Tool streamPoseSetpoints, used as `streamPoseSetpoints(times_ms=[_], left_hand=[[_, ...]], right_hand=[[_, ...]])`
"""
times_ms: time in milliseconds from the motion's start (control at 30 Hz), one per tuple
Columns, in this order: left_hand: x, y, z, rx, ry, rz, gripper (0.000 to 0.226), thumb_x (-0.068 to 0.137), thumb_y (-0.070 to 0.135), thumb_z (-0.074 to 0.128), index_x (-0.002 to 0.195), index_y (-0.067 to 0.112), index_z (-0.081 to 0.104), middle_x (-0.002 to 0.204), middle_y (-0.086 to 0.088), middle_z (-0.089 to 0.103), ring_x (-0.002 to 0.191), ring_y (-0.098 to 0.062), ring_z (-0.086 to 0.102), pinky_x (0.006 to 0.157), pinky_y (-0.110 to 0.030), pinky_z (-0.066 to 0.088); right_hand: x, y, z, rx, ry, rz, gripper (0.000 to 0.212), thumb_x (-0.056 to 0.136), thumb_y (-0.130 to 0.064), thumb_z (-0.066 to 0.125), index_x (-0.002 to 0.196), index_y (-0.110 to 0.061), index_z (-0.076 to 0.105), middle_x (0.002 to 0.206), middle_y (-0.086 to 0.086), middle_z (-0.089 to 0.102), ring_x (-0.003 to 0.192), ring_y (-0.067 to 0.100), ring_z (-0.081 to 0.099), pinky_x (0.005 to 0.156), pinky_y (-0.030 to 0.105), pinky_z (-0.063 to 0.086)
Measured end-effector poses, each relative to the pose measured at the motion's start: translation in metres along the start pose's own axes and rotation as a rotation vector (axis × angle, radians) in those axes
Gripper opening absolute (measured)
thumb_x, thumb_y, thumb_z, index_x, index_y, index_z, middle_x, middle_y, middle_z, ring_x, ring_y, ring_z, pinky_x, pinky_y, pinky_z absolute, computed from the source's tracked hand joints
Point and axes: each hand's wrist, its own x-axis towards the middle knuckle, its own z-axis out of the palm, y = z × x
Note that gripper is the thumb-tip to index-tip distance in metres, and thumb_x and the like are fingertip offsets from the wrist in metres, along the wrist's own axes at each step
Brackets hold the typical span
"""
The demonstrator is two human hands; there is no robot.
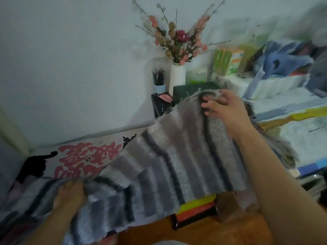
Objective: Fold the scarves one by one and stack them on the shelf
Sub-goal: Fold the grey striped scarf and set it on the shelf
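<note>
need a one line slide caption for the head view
Both hands hold a grey striped scarf, left hand at the near edge, right hand lifting the far end.

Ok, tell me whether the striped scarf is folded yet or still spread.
Mostly spread. The scarf stretches between the right hand, gripping its far end, and the left hand, gripping its near edge; one layer overlaps near the left hand.

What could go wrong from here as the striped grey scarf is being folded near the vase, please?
The right hand lifts the scarf close to the white vase of flowers and the pencil cup; a swing could tip them. The scarf's near edge hangs off over the boxes, so it might slide down if the left hand lets go.
</note>
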Motion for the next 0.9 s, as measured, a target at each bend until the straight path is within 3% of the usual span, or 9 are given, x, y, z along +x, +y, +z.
streamPoseSetpoints(times_ms=[100, 167, 267, 367, 467, 567, 667, 800, 900], left_hand=[[-0.021, 0.035, -0.061, -0.105, -0.150, 0.141, 0.116, 0.070, 0.062, 0.074, 0.160, 0.033, 0.005, 0.165, -0.010, 0.011, 0.150, -0.035, 0.017, 0.120, -0.050, 0.027], [-0.063, 0.085, -0.120, -0.357, -0.027, 0.455, 0.116, 0.074, 0.062, 0.077, 0.159, 0.038, 0.002, 0.165, -0.003, 0.013, 0.149, -0.028, 0.023, 0.120, -0.048, 0.028], [-0.130, 0.162, -0.199, -0.742, 0.217, 0.818, 0.094, 0.083, 0.050, 0.077, 0.156, 0.042, 0.019, 0.158, 0.008, 0.029, 0.143, -0.013, 0.031, 0.119, -0.039, 0.030], [-0.155, 0.209, -0.247, -0.790, 0.238, 1.025, 0.055, 0.086, 0.039, 0.077, 0.136, 0.030, 0.054, 0.131, 0.007, 0.061, 0.118, -0.008, 0.057, 0.106, -0.035, 0.046], [-0.153, 0.237, -0.262, -0.687, 0.144, 1.085, 0.010, 0.090, 0.025, 0.072, 0.100, 0.028, 0.071, 0.091, 0.013, 0.072, 0.081, 0.004, 0.065, 0.080, -0.023, 0.053], [-0.149, 0.256, -0.259, -0.651, 0.190, 1.057, 0.013, 0.089, 0.019, 0.072, 0.093, 0.030, 0.073, 0.083, 0.018, 0.070, 0.076, 0.009, 0.063, 0.064, -0.006, 0.042], [-0.153, 0.265, -0.251, -0.674, 0.186, 1.041, 0.009, 0.088, 0.023, 0.075, 0.089, 0.031, 0.070, 0.082, 0.015, 0.068, 0.071, 0.012, 0.060, 0.058, -0.001, 0.040], [-0.159, 0.261, -0.247, -0.583, 0.229, 1.076, 0.009, 0.088, 0.026, 0.076, 0.094, 0.029, 0.071, 0.088, 0.012, 0.068, 0.081, 0.002, 0.060, 0.071, -0.018, 0.046], [-0.157, 0.240, -0.262, -0.645, 0.333, 1.032, 0.018, 0.089, 0.030, 0.075, 0.079, 0.020, 0.064, 0.071, 0.004, 0.060, 0.068, -0.014, 0.055, 0.066, -0.032, 0.043]], right_hand=[[0.006, -0.041, 0.021, -0.557, -0.239, -0.255, 0.012, 0.094, -0.019, 0.068, 0.084, -0.023, 0.063, 0.068, 0.000, 0.069, 0.056, 0.006, 0.060, 0.057, 0.020, 0.047], [0.012, -0.055, 0.036, -0.815, -0.247, -0.440, 0.023, 0.087, -0.031, 0.075, 0.070, -0.031, 0.060, 0.065, -0.008, 0.054, 0.057, 0.001, 0.047, 0.059, 0.017, 0.037], [0.007, -0.059, 0.058, -0.788, -0.406, -0.549, 0.008, 0.084, -0.027, 0.079, 0.085, -0.021, 0.072, 0.088, -0.003, 0.056, 0.078, 0.006, 0.055, 0.075, 0.016, 0.042], [0.001, -0.050, 0.066, -0.690, -0.483, -0.498, 0.005, 0.089, -0.021, 0.073, 0.087, -0.016, 0.073, 0.086, -0.003, 0.067, 0.079, 0.010, 0.063, 0.075, 0.023, 0.046], [-0.013, -0.032, 0.068, -0.552, -0.252, -0.445, 0.007, 0.089, -0.018, 0.072, 0.093, -0.019, 0.066, 0.087, -0.005, 0.064, 0.078, 0.005, 0.057, 0.075, 0.024, 0.044], [-0.048, 0.006, 0.068, -0.556, -0.015, -0.284, 0.074, 0.080, -0.025, 0.077, 0.144, -0.018, 0.040, 0.127, 0.004, 0.048, 0.109, 0.013, 0.052, 0.093, 0.029, 0.047], [-0.085, 0.050, 0.075, -0.893, -0.056, -0.178, 0.112, 0.078, -0.038, 0.074, 0.158, -0.025, -0.004, 0.136, 0.009, 0.042, 0.113, 0.029, 0.053, 0.087, 0.042, 0.051], [-0.080, 0.061, 0.046, -0.997, 0.230, -0.050, 0.073, 0.086, -0.031, 0.066, 0.148, -0.026, 0.028, 0.112, 0.002, 0.062, 0.091, 0.029, 0.064, 0.070, 0.038, 0.050], [-0.080, 0.065, -0.010, -0.998, 0.203, 0.180, 0.013, 0.090, -0.025, 0.058, 0.102, -0.026, 0.054, 0.086, -0.002, 0.061, 0.077, 0.024, 0.057, 0.068, 0.036, 0.049]])
